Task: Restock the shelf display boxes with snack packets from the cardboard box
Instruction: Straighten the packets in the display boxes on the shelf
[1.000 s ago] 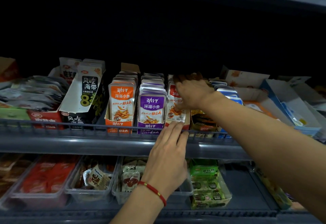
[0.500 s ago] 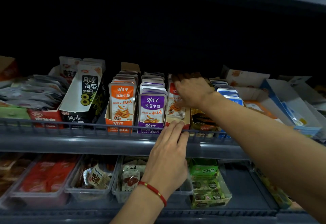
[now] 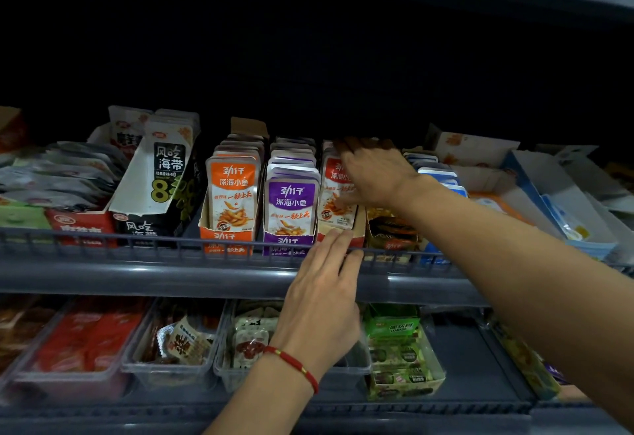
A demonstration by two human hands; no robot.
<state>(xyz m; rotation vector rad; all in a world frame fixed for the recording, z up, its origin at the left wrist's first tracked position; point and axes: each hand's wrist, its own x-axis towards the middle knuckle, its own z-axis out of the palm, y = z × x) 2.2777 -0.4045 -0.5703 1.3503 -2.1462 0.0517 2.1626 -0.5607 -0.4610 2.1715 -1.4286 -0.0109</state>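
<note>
Three display boxes stand side by side on the upper shelf, holding orange packets [image 3: 233, 191], purple packets [image 3: 291, 201] and red packets [image 3: 334, 177]. My right hand [image 3: 374, 174] reaches over the row of red packets. Its fingers curl over their tops towards the back and its thumb lies on the front packet. My left hand [image 3: 322, 294] is lower, and its straight fingers touch the front of the red display box [image 3: 358, 225] at the shelf rail. The cardboard box is out of view.
A wire rail [image 3: 137, 239] runs along the upper shelf's front edge. Black seaweed snack boxes [image 3: 161, 181] stand to the left and blue and white boxes [image 3: 555, 194] to the right. Clear plastic bins [image 3: 164, 366] of snacks and a green box [image 3: 394, 349] fill the lower shelf.
Both hands stay almost where they were. My right hand has edged slightly further back over the red packets.
</note>
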